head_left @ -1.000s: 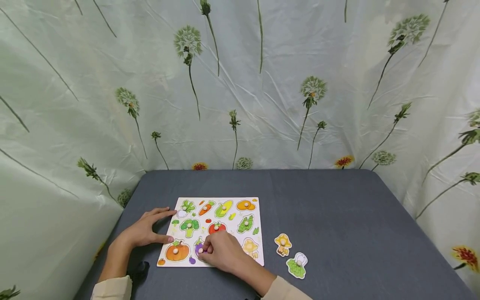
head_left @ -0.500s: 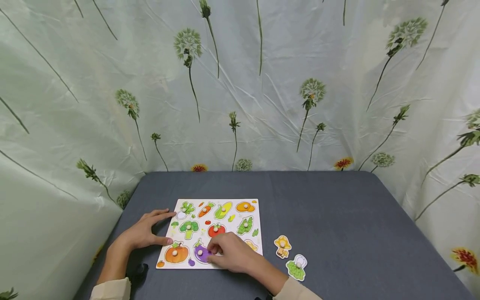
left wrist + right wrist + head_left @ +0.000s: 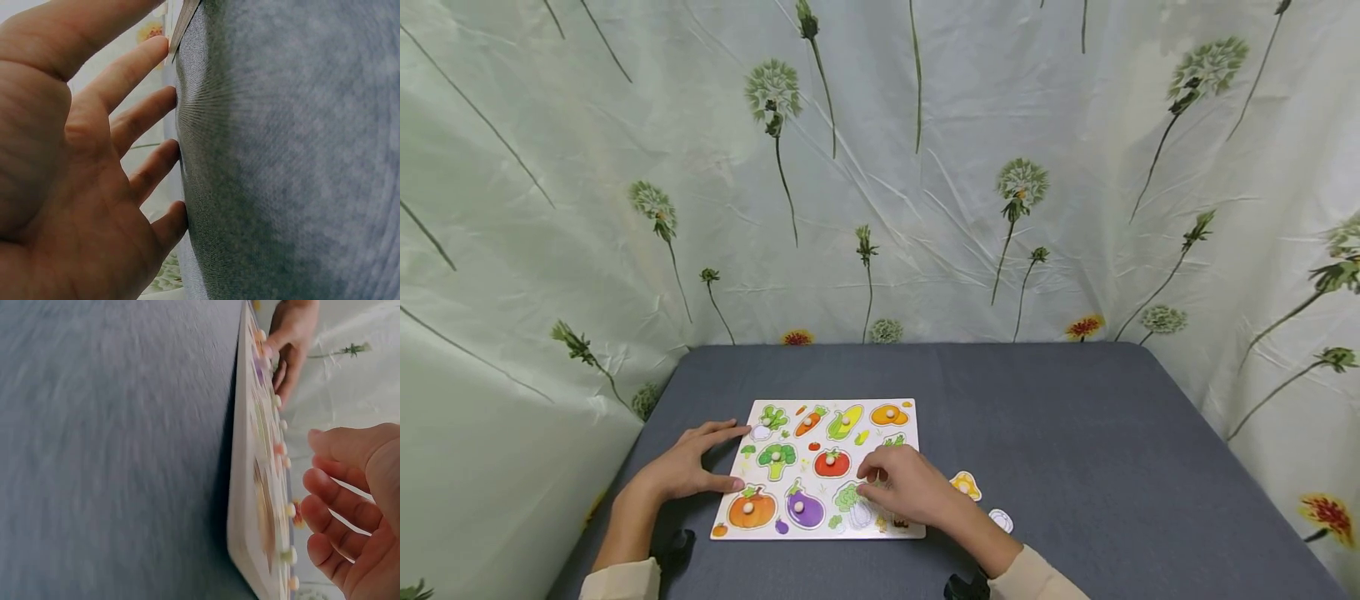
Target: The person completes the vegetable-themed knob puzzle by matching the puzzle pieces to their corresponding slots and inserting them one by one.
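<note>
A white wooden knob puzzle board (image 3: 835,532) lies on the table. My left hand (image 3: 681,462) rests at its left edge, fingers spread, thumb and index fingertip touching it; the left wrist view shows the same spread hand (image 3: 94,162). Over the board's right part hovers my right hand (image 3: 913,490), fingers loosely bent, nothing between them in the right wrist view. An eggplant piece (image 3: 808,512) sits in its recess, near the pumpkin (image 3: 763,508) and tomato (image 3: 840,467). The printed cabbage recess (image 3: 848,498) holds no piece. My right hand hides part of the mushroom recess.
Right of the board, a mushroom piece (image 3: 967,486) and a cabbage piece (image 3: 1002,520) lie on the grey cloth-covered table (image 3: 1045,417), both partly hidden by my right forearm. A dandelion-print curtain (image 3: 925,208) hangs behind the table.
My right hand has let go of the eggplant piece's knob and moved right across the board, uncovering the eggplant and cabbage recess. The left hand has stayed at the board's edge.
</note>
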Motion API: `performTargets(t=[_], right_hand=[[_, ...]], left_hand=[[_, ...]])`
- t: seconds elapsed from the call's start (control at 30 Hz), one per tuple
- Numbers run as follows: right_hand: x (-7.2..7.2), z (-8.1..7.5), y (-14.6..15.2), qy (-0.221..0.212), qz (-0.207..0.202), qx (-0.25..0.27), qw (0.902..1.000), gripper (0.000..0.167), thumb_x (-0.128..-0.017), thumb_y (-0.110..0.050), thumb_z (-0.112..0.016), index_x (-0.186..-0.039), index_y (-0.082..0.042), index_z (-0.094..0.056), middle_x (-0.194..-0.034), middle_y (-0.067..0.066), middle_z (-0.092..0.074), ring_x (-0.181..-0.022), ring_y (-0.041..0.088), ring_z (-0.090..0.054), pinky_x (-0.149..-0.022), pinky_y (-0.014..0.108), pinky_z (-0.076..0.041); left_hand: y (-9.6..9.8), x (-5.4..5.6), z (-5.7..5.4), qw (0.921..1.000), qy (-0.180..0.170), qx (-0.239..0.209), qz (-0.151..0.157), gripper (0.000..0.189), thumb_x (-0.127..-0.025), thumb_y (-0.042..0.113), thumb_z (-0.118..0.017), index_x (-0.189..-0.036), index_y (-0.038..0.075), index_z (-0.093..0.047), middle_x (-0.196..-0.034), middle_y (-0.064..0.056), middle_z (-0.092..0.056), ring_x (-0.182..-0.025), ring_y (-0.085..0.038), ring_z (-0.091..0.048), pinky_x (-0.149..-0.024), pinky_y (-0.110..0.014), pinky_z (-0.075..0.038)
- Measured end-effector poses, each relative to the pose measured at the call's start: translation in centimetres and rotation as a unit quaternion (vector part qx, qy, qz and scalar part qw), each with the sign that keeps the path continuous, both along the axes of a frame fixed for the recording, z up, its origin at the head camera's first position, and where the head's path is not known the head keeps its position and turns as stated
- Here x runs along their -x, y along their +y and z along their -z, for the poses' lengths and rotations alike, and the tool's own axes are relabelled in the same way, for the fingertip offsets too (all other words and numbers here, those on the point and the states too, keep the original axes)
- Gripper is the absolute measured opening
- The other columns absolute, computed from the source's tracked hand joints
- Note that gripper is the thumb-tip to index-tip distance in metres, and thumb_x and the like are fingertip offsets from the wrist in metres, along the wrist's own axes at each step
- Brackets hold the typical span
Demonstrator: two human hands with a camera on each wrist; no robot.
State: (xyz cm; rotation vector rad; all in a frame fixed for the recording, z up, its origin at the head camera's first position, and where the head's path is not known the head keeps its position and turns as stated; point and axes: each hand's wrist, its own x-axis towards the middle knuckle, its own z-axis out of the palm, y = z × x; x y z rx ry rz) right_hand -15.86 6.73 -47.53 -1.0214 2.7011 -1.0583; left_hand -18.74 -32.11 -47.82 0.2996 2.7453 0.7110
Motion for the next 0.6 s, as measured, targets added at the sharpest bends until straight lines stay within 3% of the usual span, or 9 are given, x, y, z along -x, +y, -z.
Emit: performTargets(t=[0.33,0.6], right_hand=[[-0.1,0.0,3.3,0.009,0.021,0.000,0.9997,0.009,-0.092,-0.019,-0.079,-0.099,-0.013,-0.078,-0.086,-0.013,-0.068,-0.078,-0.001,-0.057,-0.071,0.019,-0.050],[-0.8,0.1,7.3,-0.008,0.058,-0.006,0.9983,0.010,-0.091,-0.022,-0.080,-0.099,-0.016,-0.076,-0.085,-0.015,-0.063,-0.077,0.005,-0.059,-0.069,0.023,-0.052]], left_hand=[[0.1,-0.2,-0.2,1.0000,0.004,0.001,0.002,0.092,-0.074,0.053,-0.088,-0.153,0.023,-0.052,-0.161,-0.023,-0.037,-0.142,-0.052,-0.030,-0.101,-0.077,-0.035],[0.2,-0.2,-0.2,1.0000,0.004,0.001,0.002,0.093,-0.074,0.054,-0.088,-0.153,0.022,-0.052,-0.161,-0.024,-0.037,-0.142,-0.052,-0.031,-0.101,-0.078,-0.036]])
